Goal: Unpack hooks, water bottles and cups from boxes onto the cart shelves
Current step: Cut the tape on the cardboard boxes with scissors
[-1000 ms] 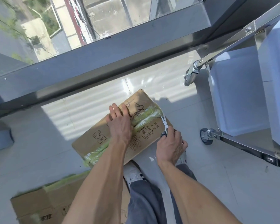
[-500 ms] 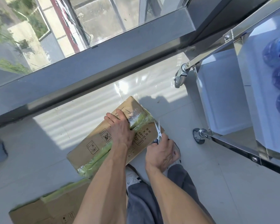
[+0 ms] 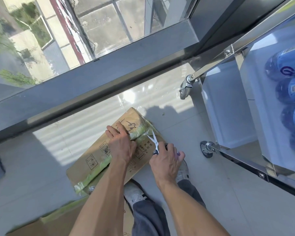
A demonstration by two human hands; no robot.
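Matt brown cardboard box with glossy green tape; shiny metal cart; glossy floor tiles.

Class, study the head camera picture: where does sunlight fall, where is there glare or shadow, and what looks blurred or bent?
Head view: striped sunlight and glare on the floor tiles beside the cardboard box; a shadow lies right of the box; the water bottles look soft-focused; the window frame slants with wide-angle distortion.
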